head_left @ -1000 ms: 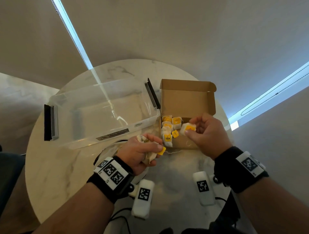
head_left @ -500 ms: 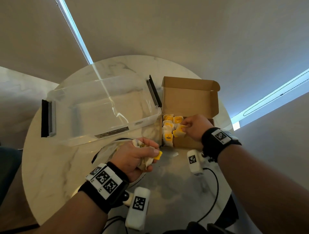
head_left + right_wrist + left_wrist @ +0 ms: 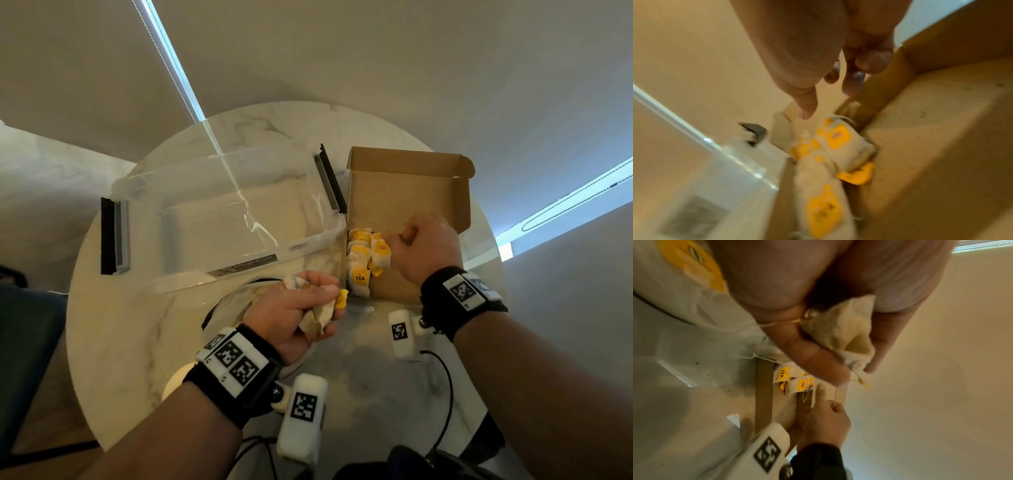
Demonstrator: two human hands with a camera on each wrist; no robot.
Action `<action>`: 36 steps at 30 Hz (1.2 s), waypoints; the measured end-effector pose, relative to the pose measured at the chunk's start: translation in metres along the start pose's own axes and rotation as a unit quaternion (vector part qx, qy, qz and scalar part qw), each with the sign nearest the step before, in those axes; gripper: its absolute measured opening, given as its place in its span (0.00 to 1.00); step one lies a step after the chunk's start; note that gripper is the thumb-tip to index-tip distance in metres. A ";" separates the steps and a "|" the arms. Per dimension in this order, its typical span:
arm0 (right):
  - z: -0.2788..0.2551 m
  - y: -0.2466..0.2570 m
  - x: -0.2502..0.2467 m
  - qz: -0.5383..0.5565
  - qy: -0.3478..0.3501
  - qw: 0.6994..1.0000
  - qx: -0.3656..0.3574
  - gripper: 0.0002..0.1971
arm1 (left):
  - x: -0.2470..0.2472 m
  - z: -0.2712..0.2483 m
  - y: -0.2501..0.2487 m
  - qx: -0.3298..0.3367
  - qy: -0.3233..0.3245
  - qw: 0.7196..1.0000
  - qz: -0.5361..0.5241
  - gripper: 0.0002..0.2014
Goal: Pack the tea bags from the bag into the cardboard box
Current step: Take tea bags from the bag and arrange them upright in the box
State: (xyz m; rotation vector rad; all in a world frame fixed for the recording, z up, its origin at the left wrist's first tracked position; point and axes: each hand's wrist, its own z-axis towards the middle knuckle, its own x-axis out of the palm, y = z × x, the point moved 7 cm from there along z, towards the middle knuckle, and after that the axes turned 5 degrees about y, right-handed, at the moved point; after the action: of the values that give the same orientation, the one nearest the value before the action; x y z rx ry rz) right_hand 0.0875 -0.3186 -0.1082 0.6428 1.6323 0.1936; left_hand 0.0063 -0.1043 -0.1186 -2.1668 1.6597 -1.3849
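Note:
The brown cardboard box (image 3: 407, 192) stands open on the table's right, its lid flap upright. Several white tea bags (image 3: 364, 260) with yellow tags lie packed along its left side, blurred in the right wrist view (image 3: 830, 155). My right hand (image 3: 400, 240) hovers just right of them inside the box; its fingers (image 3: 853, 81) hang loose and hold nothing. My left hand (image 3: 325, 301) is in front of the box and grips crumpled tea bags (image 3: 849, 335), a yellow tag sticking out. A clear plastic bag (image 3: 684, 293) with more tea bags lies under that hand.
A large clear plastic bin (image 3: 219, 219) with black end latches (image 3: 113, 236) sits left of the box, almost touching it. All of it rests on a round marble table (image 3: 113, 325). Black cables (image 3: 445, 377) run along the near edge.
My right hand carried a tea bag from near the left hand into the box and let it go among the others. The left hand has barely moved.

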 end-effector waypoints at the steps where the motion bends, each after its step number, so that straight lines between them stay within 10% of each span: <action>1: -0.008 0.009 -0.007 0.025 0.004 0.999 -0.024 0.14 | 0.001 0.001 -0.001 0.000 -0.003 1.000 -0.008 0.07; 8: -0.079 0.052 0.013 0.296 0.279 0.913 -0.031 0.13 | 0.005 0.010 -0.004 0.014 -0.011 0.999 -0.036 0.11; 24: -0.092 0.059 0.005 0.159 0.224 0.949 -0.157 0.05 | 0.009 0.008 0.009 -0.045 -0.013 0.998 -0.034 0.13; 36: -0.095 0.062 -0.016 0.283 0.171 0.937 -0.113 0.08 | 0.011 0.005 0.003 -0.036 -0.032 0.995 -0.086 0.07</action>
State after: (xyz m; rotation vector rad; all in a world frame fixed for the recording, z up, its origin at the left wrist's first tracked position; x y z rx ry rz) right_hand 0.0157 -0.2532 -0.0479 0.9241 1.6792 0.9457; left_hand 0.0078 -0.1162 -0.1166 -2.4179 1.5554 -1.2983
